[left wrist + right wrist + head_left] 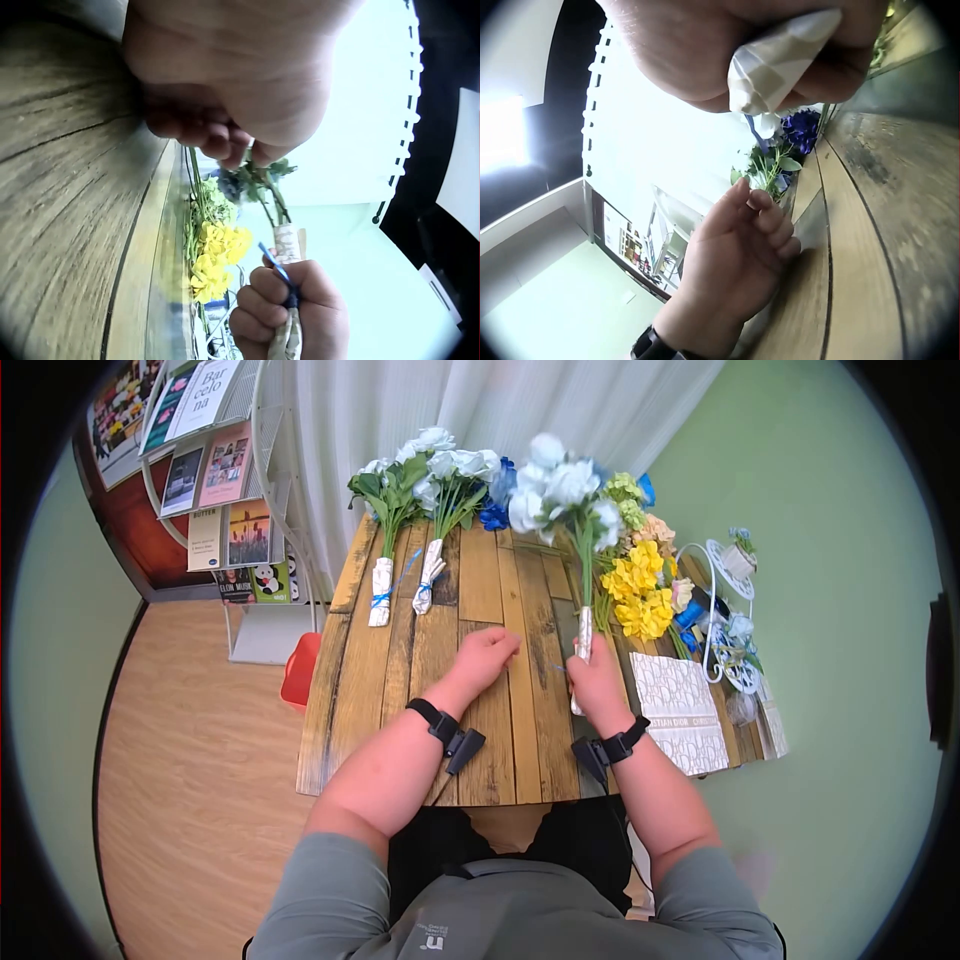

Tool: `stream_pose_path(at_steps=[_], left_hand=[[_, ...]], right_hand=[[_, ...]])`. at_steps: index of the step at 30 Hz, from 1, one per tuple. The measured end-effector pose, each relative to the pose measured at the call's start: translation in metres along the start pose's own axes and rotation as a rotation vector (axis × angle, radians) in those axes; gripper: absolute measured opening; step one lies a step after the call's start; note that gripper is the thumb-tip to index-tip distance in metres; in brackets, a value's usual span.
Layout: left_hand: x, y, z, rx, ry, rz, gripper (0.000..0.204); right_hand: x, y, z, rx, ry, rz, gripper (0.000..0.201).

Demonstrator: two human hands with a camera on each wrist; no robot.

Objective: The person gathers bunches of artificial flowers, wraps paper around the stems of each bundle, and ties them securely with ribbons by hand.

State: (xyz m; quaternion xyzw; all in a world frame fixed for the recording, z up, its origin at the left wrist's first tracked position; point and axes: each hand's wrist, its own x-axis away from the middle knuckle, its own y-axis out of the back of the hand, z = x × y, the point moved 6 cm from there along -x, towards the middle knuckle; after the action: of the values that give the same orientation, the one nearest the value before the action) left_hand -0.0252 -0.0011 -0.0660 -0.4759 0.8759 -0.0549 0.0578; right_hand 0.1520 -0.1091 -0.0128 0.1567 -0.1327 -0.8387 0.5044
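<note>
My right hand (598, 678) grips the paper-wrapped stems of a bouquet of white flowers (570, 485), held upright over the right part of the wooden table (480, 740). In the left wrist view, its fingers curl round the patterned wrapping (286, 244), where a blue ribbon (277, 264) is tied. My left hand (487, 658) is at the middle of the table, its fingers loosely curled with nothing in them. Farther back on the left lie two more white bouquets, one (392, 500) beside the other (450, 470), both stems wrapped and tied in blue.
Yellow flowers (640, 595) and green blooms (625, 500) lie along the right edge. Dark blue flowers (494, 512) are at the back. Printed wrapping paper (680, 710) and a white metal stand (712, 625) sit on the right. A magazine rack (265, 630) and red bin (300, 672) stand left.
</note>
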Motion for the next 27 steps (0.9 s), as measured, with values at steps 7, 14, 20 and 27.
stream_pose_path(at_steps=[7,14,20,27], left_hand=[[0.015,-0.042,0.01,-0.046,0.143,0.446,0.02],[0.012,-0.035,0.011,0.108,0.387,0.504,0.018],[0.011,-0.04,0.015,0.012,0.307,0.614,0.019],[0.01,-0.039,0.011,-0.031,0.313,0.65,0.023]], right_hand=[[-0.05,-0.013,0.067,0.069,0.225,-0.011,0.03],[-0.118,-0.057,0.098,0.157,0.393,-0.032,0.029],[-0.184,-0.114,0.078,0.112,0.413,0.027,0.029],[-0.221,-0.184,-0.01,0.108,-0.083,0.391,0.032]])
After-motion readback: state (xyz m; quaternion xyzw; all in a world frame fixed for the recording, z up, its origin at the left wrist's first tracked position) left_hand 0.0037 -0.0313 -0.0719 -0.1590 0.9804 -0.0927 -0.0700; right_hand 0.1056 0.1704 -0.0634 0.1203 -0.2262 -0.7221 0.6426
